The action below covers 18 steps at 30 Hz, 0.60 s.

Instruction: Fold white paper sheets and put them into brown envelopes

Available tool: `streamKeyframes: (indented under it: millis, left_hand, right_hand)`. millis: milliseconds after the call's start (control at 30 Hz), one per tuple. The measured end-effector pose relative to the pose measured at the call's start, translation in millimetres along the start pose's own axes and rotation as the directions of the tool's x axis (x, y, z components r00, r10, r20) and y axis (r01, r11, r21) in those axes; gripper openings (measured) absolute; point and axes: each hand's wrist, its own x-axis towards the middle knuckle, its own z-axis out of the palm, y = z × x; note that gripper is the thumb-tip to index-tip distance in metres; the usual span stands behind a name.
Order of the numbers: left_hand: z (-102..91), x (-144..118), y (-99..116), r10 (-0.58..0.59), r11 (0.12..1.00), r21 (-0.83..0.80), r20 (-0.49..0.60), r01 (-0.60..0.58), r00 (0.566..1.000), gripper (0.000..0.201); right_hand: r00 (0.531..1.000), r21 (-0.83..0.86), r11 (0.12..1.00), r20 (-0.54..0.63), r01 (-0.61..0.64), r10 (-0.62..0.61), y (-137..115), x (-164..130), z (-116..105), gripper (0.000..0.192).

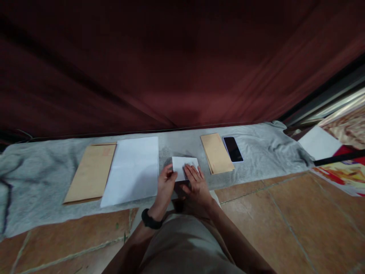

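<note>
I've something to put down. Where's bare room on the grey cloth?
Right of the phone, the grey cloth is bare, though rumpled. There's also room left of the large brown envelopes. The middle is crowded: the left hand and right hand are at the small white paper, between the white sheet and smaller brown envelopes.

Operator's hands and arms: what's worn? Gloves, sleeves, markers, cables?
Both the left hand and right hand are ungloved, forearms bare as far as they show. A dark, rounded band, watch-like, circles the left wrist; no detail readable. Right wrist: nothing visible. No cables or markers seen on either arm.
</note>
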Motion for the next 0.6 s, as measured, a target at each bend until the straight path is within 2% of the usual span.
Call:
streamKeyframes:
  millis: [67, 100, 133, 200, 267, 300, 367, 467, 533, 600]
  left_hand:
    - [2.3, -7.7, 10.2, 0.022, 1.0, -0.011, 0.049, -0.021, 0.999, 0.044]
    - [2.3, -10.4, 14.2, 0.032, 0.999, -0.023, 0.068, -0.03, 0.997, 0.047]
    - [1.7, -12.1, 16.8, 0.039, 0.999, -0.038, 0.073, -0.036, 0.997, 0.049]
    - [-1.0, -12.5, 17.3, 0.024, 0.998, -0.061, 0.023, -0.022, 0.999, 0.053]
    - [-3.2, -10.4, 11.6, -0.056, 0.997, -0.06, -0.051, 0.053, 0.997, 0.056]
    - [-3.4, -9.1, 7.1, -0.112, 0.992, -0.061, -0.064, 0.108, 0.992, 0.059]
    - [-1.5, -7.3, -2.9, -0.194, 0.979, -0.067, -0.013, 0.193, 0.981, 0.062]
    - [3.6, -4.3, -15.7, -0.166, 0.985, -0.038, 0.106, 0.171, 0.98, 0.061]
    - [3.7, 0.7, -21.3, -0.129, 0.992, 0.023, 0.12, 0.127, 0.984, 0.065]
    - [-0.7, 8.8, -25.1, -0.12, 0.988, 0.105, 0.096, 0.11, 0.988, 0.075]
  right_hand:
    - [0.993, 0.189, 0.978, -0.063, -0.091, 0.104, -8.8, 5.7, -0.4, 0.052]
    - [0.974, 0.322, 0.933, -0.097, -0.162, 0.203, -11.6, 9.8, -0.1, 0.048]
    - [0.938, 0.474, 0.849, -0.117, -0.236, 0.326, -13.5, 14.7, 0.3, 0.045]
    - [0.814, 0.765, 0.56, -0.082, -0.319, 0.575, -15.2, 25.5, 0.7, 0.039]
    - [0.686, 0.936, 0.22, 0.029, -0.273, 0.727, -15.8, 35.4, 0.7, 0.037]
    - [0.643, 0.972, 0.081, 0.084, -0.223, 0.761, -16.2, 39.0, 1.0, 0.037]
    - [0.604, 0.985, -0.098, 0.164, -0.14, 0.78, -17.6, 41.9, 2.7, 0.036]
    - [0.604, 0.969, -0.215, 0.246, -0.124, 0.758, -19.4, 36.1, 9.2, 0.035]
    - [0.61, 0.957, -0.248, 0.288, -0.152, 0.738, -17.8, 28.4, 14.0, 0.032]
    - [0.605, 0.953, -0.241, 0.303, -0.185, 0.736, -12.3, 19.6, 17.0, 0.028]
